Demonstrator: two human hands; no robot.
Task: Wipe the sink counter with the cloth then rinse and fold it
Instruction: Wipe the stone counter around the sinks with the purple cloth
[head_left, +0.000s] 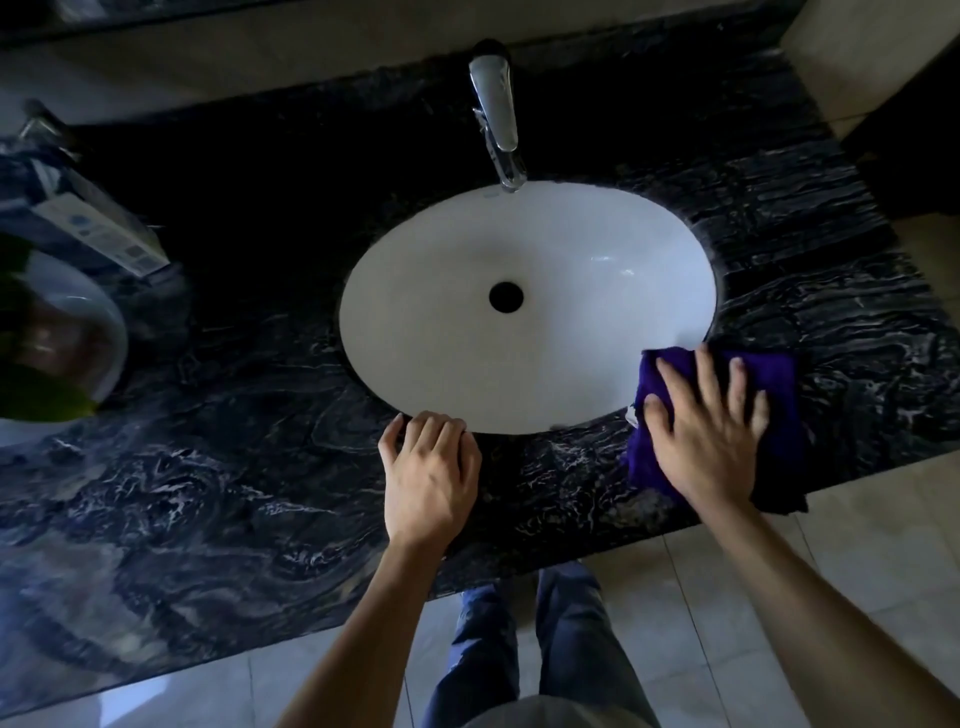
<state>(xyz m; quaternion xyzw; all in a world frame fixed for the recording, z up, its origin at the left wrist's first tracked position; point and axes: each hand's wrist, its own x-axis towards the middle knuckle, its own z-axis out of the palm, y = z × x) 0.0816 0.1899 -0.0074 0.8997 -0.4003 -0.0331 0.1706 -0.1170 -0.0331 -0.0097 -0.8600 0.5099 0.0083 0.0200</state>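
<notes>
From your head camera, you look down on a dark marbled table (218, 467) with a white oval sink (441, 332) set into it and a chrome faucet (498, 124) standing at its far rim, spout over the basin. At the far left sit a white bowl (98, 332) with something green in it and a boxed item (98, 228) lying on its side; both are well apart from your hands. Nothing lies on the table between your hands. Your left hand (434, 478) rests on the table at the sink's near rim, fingers curled, gripping nothing. Your right hand (711, 436) lies flat, fingers spread, pressing on the purple cloth (779, 395), which lies on the table just right of the sink's near-right edge.
</notes>
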